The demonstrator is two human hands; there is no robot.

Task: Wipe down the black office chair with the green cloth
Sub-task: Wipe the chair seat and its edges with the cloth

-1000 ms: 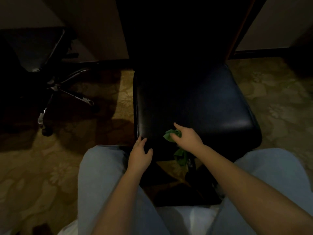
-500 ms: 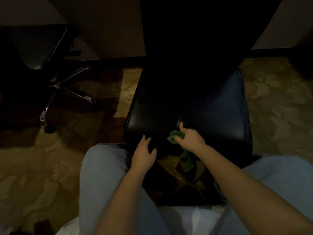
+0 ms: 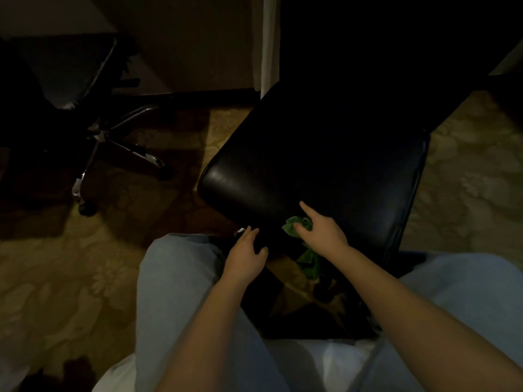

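Note:
The black office chair (image 3: 319,165) stands in front of my knees, its shiny padded seat turned at an angle and its backrest lost in shadow behind. My right hand (image 3: 322,232) grips the green cloth (image 3: 295,226) against the seat's near edge, index finger stretched out onto the seat. A tail of the cloth hangs down below the hand. My left hand (image 3: 249,254) rests with straight fingers on the seat's near edge, left of the cloth.
A second office chair (image 3: 70,72) with a chrome star base (image 3: 124,148) and castors stands at the left. Patterned beige carpet (image 3: 70,264) covers the floor. My knees in light blue trousers (image 3: 175,278) flank the seat. Dark furniture fills the back.
The seat has swivelled so its left corner points further left and away. Both hands stayed on the near edge, the right one still gripping the cloth.

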